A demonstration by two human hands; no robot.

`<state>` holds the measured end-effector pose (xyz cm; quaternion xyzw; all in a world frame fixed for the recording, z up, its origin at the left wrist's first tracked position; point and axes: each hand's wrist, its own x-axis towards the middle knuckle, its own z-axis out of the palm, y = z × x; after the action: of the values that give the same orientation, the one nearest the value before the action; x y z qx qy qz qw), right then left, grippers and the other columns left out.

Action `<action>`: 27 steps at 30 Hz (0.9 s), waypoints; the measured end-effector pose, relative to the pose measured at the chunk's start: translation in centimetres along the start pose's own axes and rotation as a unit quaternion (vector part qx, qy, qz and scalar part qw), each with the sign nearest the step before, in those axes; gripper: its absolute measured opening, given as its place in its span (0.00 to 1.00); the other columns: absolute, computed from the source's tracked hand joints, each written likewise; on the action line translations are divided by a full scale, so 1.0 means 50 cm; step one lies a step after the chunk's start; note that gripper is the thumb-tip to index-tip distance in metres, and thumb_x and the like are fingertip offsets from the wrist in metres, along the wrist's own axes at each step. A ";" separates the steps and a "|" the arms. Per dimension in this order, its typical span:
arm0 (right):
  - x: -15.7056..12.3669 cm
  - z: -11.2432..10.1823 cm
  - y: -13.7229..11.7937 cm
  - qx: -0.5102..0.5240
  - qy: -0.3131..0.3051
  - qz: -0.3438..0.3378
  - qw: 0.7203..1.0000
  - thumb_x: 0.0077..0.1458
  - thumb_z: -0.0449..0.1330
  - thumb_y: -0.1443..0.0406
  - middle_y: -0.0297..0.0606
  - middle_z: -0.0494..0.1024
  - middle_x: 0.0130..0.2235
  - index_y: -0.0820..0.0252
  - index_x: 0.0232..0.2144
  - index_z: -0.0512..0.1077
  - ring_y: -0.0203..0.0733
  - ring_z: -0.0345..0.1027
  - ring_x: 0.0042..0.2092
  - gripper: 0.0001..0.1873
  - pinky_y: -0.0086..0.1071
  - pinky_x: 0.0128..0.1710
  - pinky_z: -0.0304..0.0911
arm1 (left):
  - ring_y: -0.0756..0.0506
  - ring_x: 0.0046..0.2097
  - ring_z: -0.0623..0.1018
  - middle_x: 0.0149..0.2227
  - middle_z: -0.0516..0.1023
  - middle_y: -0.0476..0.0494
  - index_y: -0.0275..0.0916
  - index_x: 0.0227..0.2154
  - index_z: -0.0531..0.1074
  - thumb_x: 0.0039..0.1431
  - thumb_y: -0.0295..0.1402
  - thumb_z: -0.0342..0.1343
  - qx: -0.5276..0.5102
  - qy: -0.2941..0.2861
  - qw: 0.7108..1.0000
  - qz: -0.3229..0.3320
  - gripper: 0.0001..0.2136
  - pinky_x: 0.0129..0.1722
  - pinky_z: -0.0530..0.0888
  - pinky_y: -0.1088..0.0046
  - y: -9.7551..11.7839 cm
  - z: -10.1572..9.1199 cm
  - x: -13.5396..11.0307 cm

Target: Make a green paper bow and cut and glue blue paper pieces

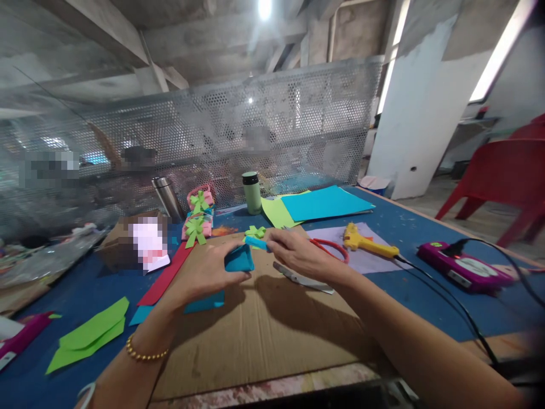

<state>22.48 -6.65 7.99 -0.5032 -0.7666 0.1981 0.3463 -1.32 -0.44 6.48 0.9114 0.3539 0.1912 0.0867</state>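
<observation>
My left hand (204, 272) grips a small folded blue paper piece (239, 260), its thumb below and fingers over the top. My right hand (298, 254) pinches a narrow blue paper strip (256, 243) close to that piece's upper edge; whether the two are joined I cannot tell. Both hands are above a brown cardboard sheet (255, 341). Under the right hand lies a thin grey cutter-like tool (292, 275). Red loop handles (340, 250), probably of scissors, show behind the right wrist. A green paper bow (255, 232) lies just beyond the hands.
A yellow glue gun (370, 243) rests right, its cord running past a purple power strip (464, 267). Blue sheets (327, 203), a green tumbler (251, 193) and a steel flask (167, 197) stand behind. Pink items with green bows (196, 227) and green paper (89, 335) are left.
</observation>
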 end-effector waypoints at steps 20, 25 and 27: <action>-0.004 0.032 -0.004 -0.086 0.052 0.012 0.995 0.55 0.59 0.69 0.30 0.71 0.24 0.61 0.24 0.72 0.32 0.58 0.27 0.08 0.29 0.28 0.48 | 0.35 0.48 0.77 0.47 0.80 0.42 0.47 0.55 0.72 0.55 0.36 0.60 0.093 -0.044 0.995 0.004 0.23 0.47 0.69 0.58 0.009 0.015 0.002; -0.001 0.044 0.001 -0.110 0.045 0.032 0.992 0.51 0.60 0.71 0.30 0.69 0.22 0.61 0.23 0.72 0.32 0.57 0.25 0.06 0.29 0.27 0.48 | 0.36 0.48 0.76 0.48 0.80 0.42 0.47 0.55 0.71 0.55 0.37 0.61 0.110 -0.050 0.992 0.025 0.23 0.47 0.67 0.59 0.012 0.015 0.001; -0.001 0.046 0.001 -0.106 0.040 0.037 0.993 0.51 0.60 0.70 0.29 0.68 0.21 0.61 0.22 0.72 0.32 0.57 0.25 0.07 0.29 0.27 0.48 | 0.36 0.48 0.76 0.46 0.79 0.42 0.47 0.54 0.72 0.55 0.39 0.62 0.119 -0.051 0.991 0.028 0.22 0.47 0.66 0.60 0.017 0.015 -0.001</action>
<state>20.83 -6.58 6.39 -0.5730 -0.7495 0.1082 0.3133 -0.53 -1.11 6.05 0.9332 0.3440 0.1034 -0.0099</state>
